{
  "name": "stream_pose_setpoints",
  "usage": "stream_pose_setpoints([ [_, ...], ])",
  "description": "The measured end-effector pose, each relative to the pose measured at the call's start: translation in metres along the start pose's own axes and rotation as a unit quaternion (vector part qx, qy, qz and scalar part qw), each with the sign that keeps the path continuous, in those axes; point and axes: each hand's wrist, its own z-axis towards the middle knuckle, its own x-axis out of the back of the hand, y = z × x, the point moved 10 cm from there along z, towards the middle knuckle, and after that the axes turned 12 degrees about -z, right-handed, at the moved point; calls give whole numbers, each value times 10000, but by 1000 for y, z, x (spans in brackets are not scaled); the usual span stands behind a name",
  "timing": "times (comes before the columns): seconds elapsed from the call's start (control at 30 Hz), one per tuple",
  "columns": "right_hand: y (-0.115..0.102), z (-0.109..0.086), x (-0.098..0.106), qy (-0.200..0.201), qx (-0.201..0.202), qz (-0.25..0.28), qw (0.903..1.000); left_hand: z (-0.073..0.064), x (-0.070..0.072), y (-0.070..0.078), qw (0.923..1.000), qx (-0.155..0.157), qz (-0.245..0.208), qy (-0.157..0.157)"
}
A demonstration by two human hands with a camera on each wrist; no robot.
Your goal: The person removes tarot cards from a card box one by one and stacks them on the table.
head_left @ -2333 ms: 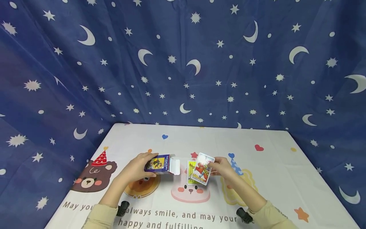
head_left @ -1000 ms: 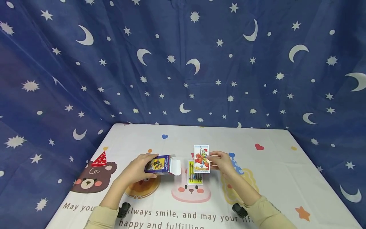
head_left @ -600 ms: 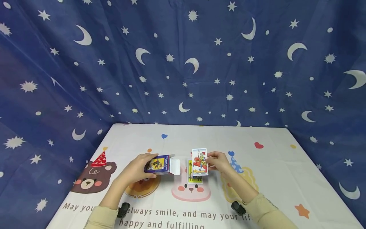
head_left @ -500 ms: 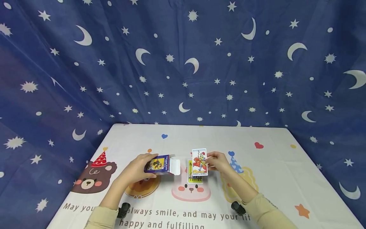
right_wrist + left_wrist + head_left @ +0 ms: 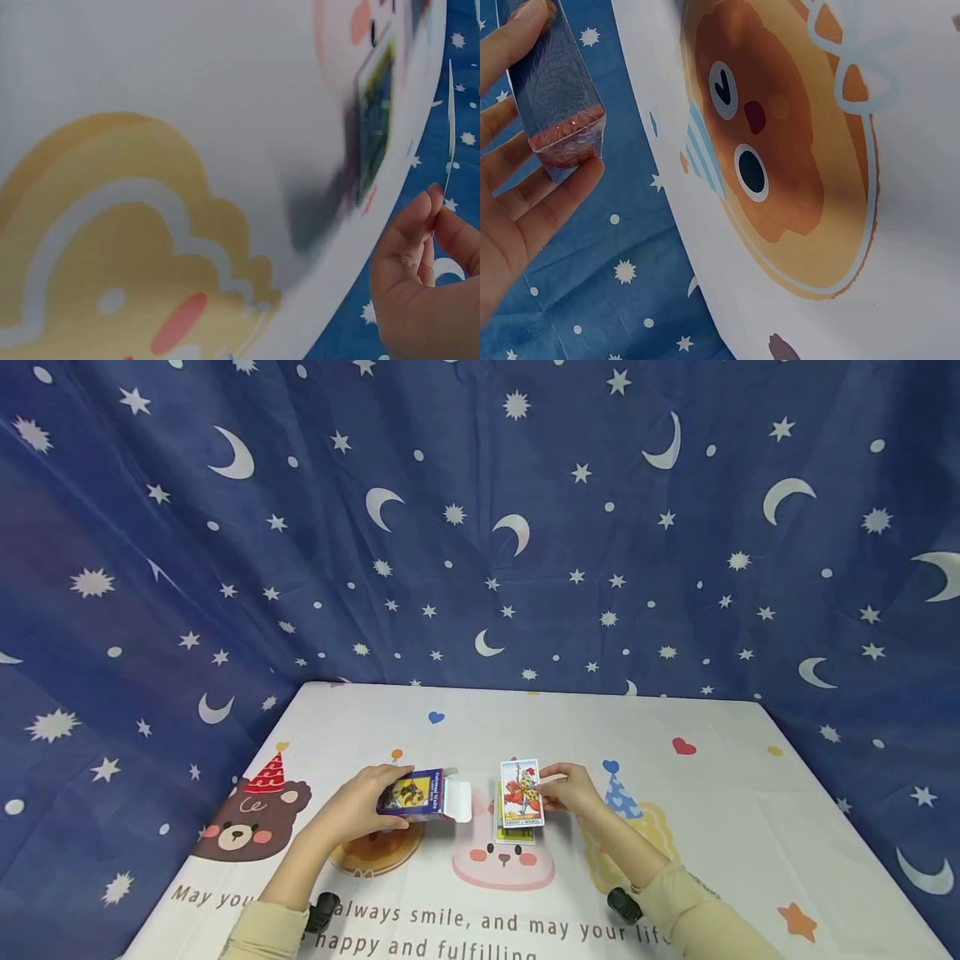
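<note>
In the head view my left hand grips a purple tarot card box around its sides, its white end flap sticking out to the right. Fingers and thumb also wrap the box in the left wrist view, where its film-covered end shows. My right hand pinches a tarot card by its right edge, picture side up, between thumb and fingers. Below it lies a yellow tarot card, mostly covered in the head view; the right wrist view shows the yellow card on the cloth, apart from the pinched card.
A white tablecloth with cartoon prints and lettering covers the table. Behind and beside it hangs a blue curtain with moons and stars. Dark devices sit at both wrists by the sleeves.
My right hand swung the tilted card straight and away from me, then brought it back nearer, so it covers more of the yellow card. My left hand and the box stay in place.
</note>
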Motion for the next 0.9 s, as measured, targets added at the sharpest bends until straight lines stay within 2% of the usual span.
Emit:
stream_pose_setpoints([
  [0.17,8,4,-1,25,-44,-156,9999,1,-1,0,10000,37,-22,-7],
  [0.37,14,3,-2,13,-71,-102,9999,3,-1,0,10000,76,12,4],
  [0.77,23,2,-6,153,-200,-389,9989,6,0,4,10000,-86,36,25],
  [0.9,25,3,-7,216,-103,-578,9980,5,-1,3,10000,-60,30,-5],
])
